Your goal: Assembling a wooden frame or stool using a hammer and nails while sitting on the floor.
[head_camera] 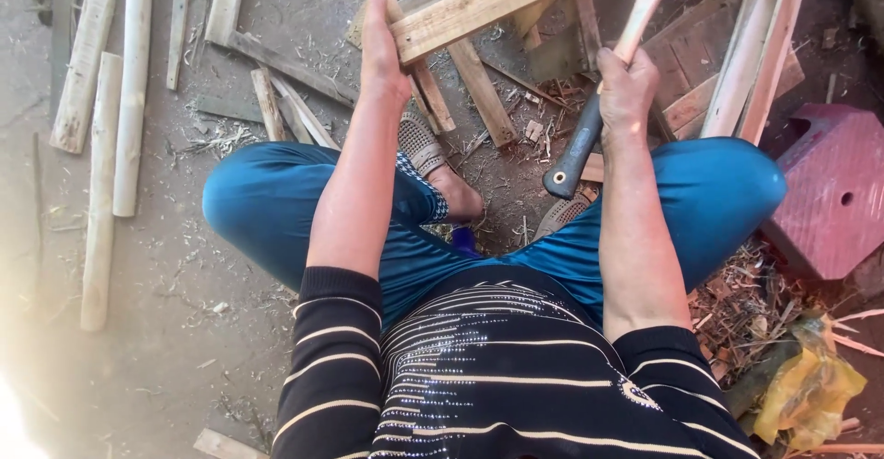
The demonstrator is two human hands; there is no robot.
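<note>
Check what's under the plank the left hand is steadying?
Under the plank lie crossed wood strips, chips and dirt. The left hand and the plank cover whatever it rests on.
</note>
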